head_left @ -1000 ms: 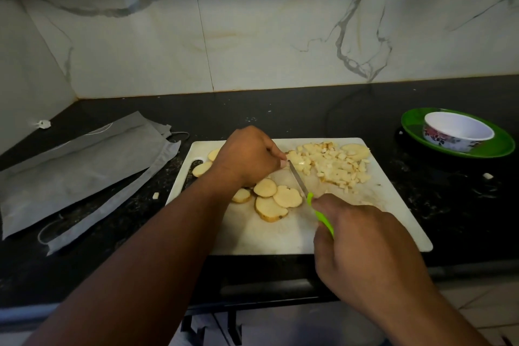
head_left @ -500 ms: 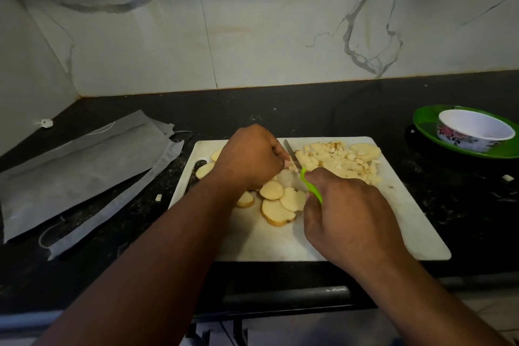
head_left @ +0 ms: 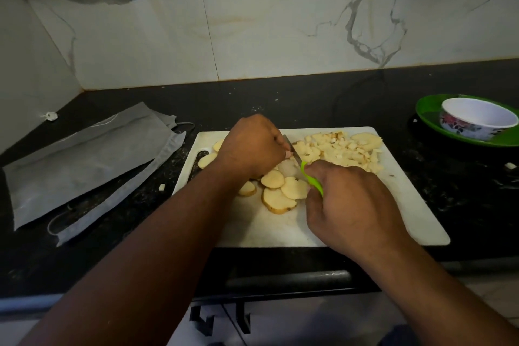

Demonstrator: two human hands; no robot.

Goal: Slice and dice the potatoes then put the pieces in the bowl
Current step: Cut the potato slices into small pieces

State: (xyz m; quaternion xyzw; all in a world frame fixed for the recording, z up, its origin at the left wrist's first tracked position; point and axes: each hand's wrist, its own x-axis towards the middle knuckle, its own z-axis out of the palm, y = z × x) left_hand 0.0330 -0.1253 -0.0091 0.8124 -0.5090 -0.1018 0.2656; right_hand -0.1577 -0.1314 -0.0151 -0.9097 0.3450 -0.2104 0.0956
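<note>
Potato slices [head_left: 282, 189] lie overlapping near the middle of the white cutting board [head_left: 407, 205], which rests on the black tabletop [head_left: 309, 101]. Two more slices show at the board's left edge, partly behind the left hand [head_left: 251, 146]. That hand is curled, knuckles up, fingers bent down over a pale piece of potato beside the knife blade; exactly how the fingers grasp it is hidden. The right hand [head_left: 351, 205] clenches the bright green handle of a small knife [head_left: 309, 177], whose blade runs up and left between the two hands, its tip next to the left hand's knuckles. A heap of diced potato [head_left: 342, 150] covers the far right part of the board, with one larger slice at its right end. Well apart to the right, a white bowl [head_left: 478, 118] with a floral outside stands on a green plate [head_left: 427, 112]. A grey bag [head_left: 84, 160] lies flat on the tabletop to the left of the board.
</note>
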